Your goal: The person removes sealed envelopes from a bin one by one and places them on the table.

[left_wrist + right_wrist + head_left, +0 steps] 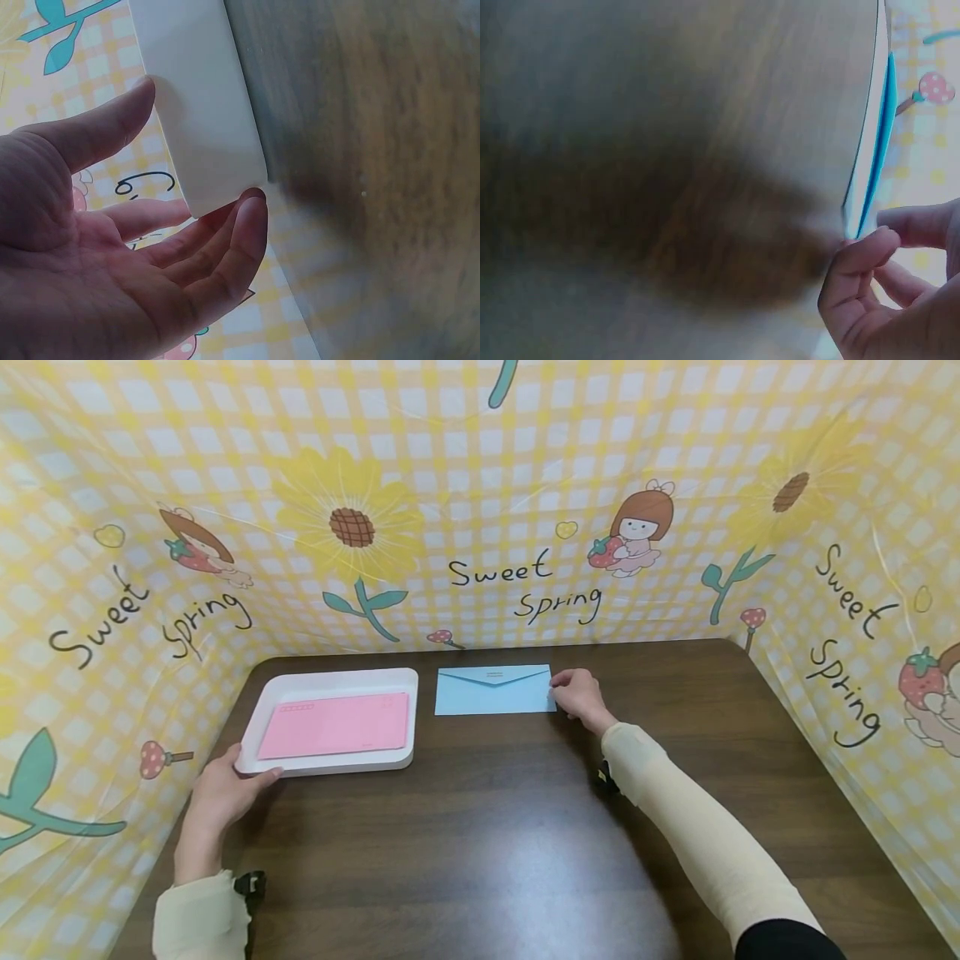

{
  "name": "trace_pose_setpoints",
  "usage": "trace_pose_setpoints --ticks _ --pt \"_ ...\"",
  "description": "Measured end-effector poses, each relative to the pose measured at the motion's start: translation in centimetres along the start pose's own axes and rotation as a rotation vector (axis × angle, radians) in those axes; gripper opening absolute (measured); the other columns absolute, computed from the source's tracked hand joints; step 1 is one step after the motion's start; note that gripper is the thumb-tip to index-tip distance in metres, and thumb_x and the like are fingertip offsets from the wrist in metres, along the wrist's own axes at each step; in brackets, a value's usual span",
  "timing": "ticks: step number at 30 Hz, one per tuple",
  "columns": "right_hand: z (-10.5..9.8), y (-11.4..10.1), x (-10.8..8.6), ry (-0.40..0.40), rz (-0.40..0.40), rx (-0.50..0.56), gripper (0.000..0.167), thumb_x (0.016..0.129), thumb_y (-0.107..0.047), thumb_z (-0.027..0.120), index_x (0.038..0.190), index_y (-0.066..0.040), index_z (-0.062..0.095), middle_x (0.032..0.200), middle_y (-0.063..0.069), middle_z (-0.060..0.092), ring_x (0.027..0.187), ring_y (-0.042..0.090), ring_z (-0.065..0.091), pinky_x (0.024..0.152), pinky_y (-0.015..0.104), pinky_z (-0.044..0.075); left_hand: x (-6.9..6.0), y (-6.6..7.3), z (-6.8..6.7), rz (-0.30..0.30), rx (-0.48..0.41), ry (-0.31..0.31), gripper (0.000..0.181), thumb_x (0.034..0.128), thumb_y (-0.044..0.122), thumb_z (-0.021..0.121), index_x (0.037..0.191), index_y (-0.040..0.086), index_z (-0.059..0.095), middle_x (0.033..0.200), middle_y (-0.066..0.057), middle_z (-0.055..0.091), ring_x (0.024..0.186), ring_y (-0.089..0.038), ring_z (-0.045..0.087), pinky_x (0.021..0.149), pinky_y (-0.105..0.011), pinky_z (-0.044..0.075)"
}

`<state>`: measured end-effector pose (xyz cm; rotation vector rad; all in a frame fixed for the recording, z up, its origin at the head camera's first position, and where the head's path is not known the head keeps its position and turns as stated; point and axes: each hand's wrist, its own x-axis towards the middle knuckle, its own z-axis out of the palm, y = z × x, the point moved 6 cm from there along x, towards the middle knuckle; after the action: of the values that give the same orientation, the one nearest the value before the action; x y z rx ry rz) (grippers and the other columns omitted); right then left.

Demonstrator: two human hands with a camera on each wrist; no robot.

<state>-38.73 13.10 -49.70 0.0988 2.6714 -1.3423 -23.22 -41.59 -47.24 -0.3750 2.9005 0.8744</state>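
Note:
A shallow white tray (300, 682) sits at the left of the table with a pink envelope (337, 725) lying flat in it. My left hand (223, 795) holds the tray by its near left corner; in the left wrist view, the thumb lies against one wall of the tray (202, 105) and the fingers curl round the end. Right of the tray, a light blue envelope (491, 697) rests on the table, its pointed flap folded down. My right hand (581, 695) pinches the right edge of this envelope between thumb and forefinger. The right wrist view shows the envelope (870, 165) edge-on.
The dark brown wooden table (480, 827) carries a bright glare near its front. Yellow checked cloth (465, 485) with printed flowers and lettering stands round the back and both sides.

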Motion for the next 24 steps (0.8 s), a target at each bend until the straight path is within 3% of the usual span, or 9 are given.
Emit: trace_pose_setpoints --ticks 5,9,16,24 --pt "1.7 -2.7 -1.7 -0.081 -0.182 -0.273 0.045 0.096 -0.005 0.053 0.14 -0.002 0.065 0.132 0.02 0.063 0.109 0.033 0.059 0.084 0.049 0.052 -0.2 0.2 -0.1 0.02 0.008 0.005 0.085 0.0997 0.028 0.071 0.152 -0.021 0.026 0.148 -0.05 0.033 0.133 -0.067 0.036 0.106 -0.073 0.034" --pt "3.6 -4.6 -3.3 -0.154 -0.299 -0.411 0.051 0.094 -0.001 0.052 0.144 -0.006 0.063 0.142 0.021 0.056 0.126 0.037 0.056 0.089 0.055 0.052 -0.3 0.4 -0.2 0.016 0.002 -0.005 0.085 0.1007 0.028 0.07 0.153 -0.021 0.025 0.149 -0.05 0.032 0.134 -0.066 0.035 0.107 -0.073 0.033" --pt "5.5 -5.2 -4.9 -0.185 -0.388 -0.559 0.051 0.098 0.001 0.048 0.145 -0.01 0.064 0.138 0.017 0.056 0.106 0.03 0.063 0.063 0.04 0.049 -0.4 0.6 -0.2 0.004 0.008 -0.014 0.085 0.1009 0.027 0.07 0.153 -0.022 0.023 0.149 -0.05 0.031 0.135 -0.066 0.034 0.108 -0.073 0.032" --pt "6.0 -4.9 -5.3 -0.206 -0.41 -0.629 0.049 0.099 -0.001 0.05 0.147 -0.009 0.062 0.139 0.019 0.053 0.103 0.031 0.062 0.068 0.045 0.053 -0.5 0.7 -0.4 0.009 -0.006 -0.019 0.086 0.1004 0.027 0.07 0.152 -0.023 0.023 0.149 -0.05 0.03 0.135 -0.066 0.034 0.108 -0.073 0.031"
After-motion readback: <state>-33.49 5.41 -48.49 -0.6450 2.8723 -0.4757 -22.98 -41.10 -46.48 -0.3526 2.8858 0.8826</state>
